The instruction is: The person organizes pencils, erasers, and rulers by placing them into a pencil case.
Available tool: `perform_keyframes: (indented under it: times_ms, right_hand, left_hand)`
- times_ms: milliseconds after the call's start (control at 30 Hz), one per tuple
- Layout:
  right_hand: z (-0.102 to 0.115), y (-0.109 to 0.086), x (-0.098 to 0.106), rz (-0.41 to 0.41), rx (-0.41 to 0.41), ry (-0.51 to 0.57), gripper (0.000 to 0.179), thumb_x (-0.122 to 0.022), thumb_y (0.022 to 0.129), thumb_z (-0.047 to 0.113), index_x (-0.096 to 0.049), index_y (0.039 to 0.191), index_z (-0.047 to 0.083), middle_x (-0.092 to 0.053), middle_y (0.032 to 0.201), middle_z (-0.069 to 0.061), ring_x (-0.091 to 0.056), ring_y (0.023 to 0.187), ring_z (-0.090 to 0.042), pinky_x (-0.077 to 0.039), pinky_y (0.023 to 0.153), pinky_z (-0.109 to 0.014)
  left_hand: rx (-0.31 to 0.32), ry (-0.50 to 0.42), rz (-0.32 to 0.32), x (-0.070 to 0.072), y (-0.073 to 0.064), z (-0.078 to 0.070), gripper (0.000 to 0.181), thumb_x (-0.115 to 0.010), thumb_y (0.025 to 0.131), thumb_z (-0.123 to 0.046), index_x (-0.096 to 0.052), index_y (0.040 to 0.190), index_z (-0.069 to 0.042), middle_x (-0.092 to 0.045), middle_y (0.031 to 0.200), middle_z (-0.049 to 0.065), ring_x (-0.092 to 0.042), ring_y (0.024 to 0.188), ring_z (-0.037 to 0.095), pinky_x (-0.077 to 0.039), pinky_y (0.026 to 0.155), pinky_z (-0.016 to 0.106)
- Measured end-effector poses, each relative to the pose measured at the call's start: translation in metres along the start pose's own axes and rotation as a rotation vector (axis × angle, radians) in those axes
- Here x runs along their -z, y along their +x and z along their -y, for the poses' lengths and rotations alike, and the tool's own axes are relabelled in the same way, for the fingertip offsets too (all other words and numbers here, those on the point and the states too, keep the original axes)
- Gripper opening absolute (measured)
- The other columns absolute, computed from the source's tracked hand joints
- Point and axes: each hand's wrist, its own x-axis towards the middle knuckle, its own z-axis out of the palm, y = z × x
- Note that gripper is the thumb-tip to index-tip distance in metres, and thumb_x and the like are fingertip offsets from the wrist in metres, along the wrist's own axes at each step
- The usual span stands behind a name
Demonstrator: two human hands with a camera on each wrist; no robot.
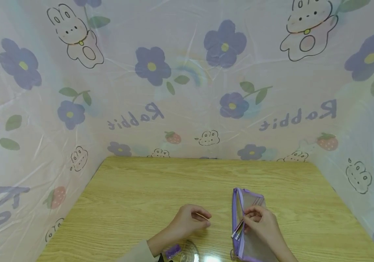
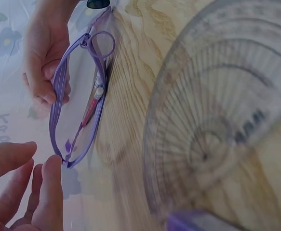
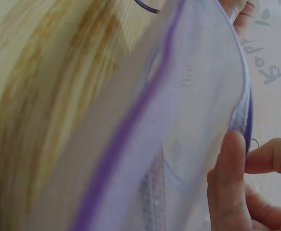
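A see-through pencil pouch (image 1: 252, 247) with purple zipper edging lies on the right of the table, its mouth spread apart. My right hand (image 1: 263, 223) pinches the rim of that mouth between thumb and fingers, as the right wrist view also shows with the fingers (image 3: 234, 178) on the edging. Pencils (image 1: 238, 231) with pale ends lie inside the pouch. To its left, my left hand (image 1: 191, 220) hovers with loosely bent fingers and nothing between them. A clear protractor (image 2: 203, 115) lies near the left wrist, beside a small purple object (image 1: 173, 251) whose kind is unclear.
The wood-grain table (image 1: 160, 182) reaches back to a printed curtain (image 1: 187, 91) with flowers and rabbits, which also encloses both sides. A ring-shaped zipper pull (image 2: 103, 44) hangs at the near end of the pouch.
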Motion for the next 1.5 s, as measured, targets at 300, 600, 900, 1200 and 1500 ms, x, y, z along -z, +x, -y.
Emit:
perform_keyframes:
  times_ms: [300, 600, 900, 1200, 1500]
  right_hand:
    - [0.000, 0.001, -0.002, -0.003, 0.005, 0.015, 0.016, -0.072, 0.079, -0.011, -0.066, 0.094, -0.010, -0.063, 0.075, -0.010, -0.062, 0.049, -0.020, -0.057, 0.052, -0.029]
    - [0.001, 0.001, -0.003, 0.013, -0.006, 0.035, 0.016, -0.072, 0.080, -0.011, -0.065, 0.095, -0.011, -0.063, 0.076, -0.011, -0.062, 0.050, -0.021, -0.058, 0.052, -0.031]
    - [0.000, 0.001, -0.005, -0.003, 0.011, 0.045, 0.015, -0.070, 0.079, -0.014, -0.065, 0.093, -0.011, -0.063, 0.074, -0.011, -0.061, 0.048, -0.020, -0.057, 0.050, -0.031]
    - [0.000, 0.002, -0.004, 0.008, 0.016, 0.030, 0.015, -0.071, 0.080, -0.011, -0.065, 0.094, -0.011, -0.063, 0.076, -0.010, -0.061, 0.051, -0.019, -0.058, 0.050, -0.031]
    - [-0.002, 0.003, -0.005, -0.017, 0.048, 0.023, 0.014, -0.071, 0.078, -0.014, -0.067, 0.091, -0.009, -0.063, 0.073, -0.008, -0.060, 0.047, -0.017, -0.056, 0.048, -0.029]
  left_hand:
    - [-0.017, 0.032, -0.028, 0.019, -0.008, 0.002, 0.018, -0.076, 0.088, -0.003, -0.072, 0.105, 0.001, -0.070, 0.109, 0.015, -0.069, 0.089, 0.019, -0.059, 0.075, 0.025]
    - [0.003, 0.041, -0.067, 0.032, -0.016, 0.005, 0.019, -0.076, 0.088, -0.006, -0.072, 0.106, 0.001, -0.069, 0.109, 0.015, -0.069, 0.091, 0.024, -0.059, 0.076, 0.026]
    - [-0.007, 0.044, -0.066, 0.046, -0.029, 0.008, 0.025, -0.076, 0.089, -0.011, -0.070, 0.109, 0.003, -0.068, 0.109, 0.018, -0.067, 0.093, 0.022, -0.058, 0.079, 0.025]
    - [-0.003, 0.050, -0.056, 0.059, -0.041, 0.011, 0.032, -0.078, 0.088, -0.013, -0.067, 0.112, 0.004, -0.066, 0.112, 0.019, -0.065, 0.096, 0.024, -0.058, 0.081, 0.026]
    - [0.015, 0.085, -0.104, 0.069, -0.053, 0.018, 0.034, -0.083, 0.083, -0.012, -0.068, 0.109, 0.004, -0.067, 0.109, 0.019, -0.066, 0.092, 0.026, -0.058, 0.080, 0.026]
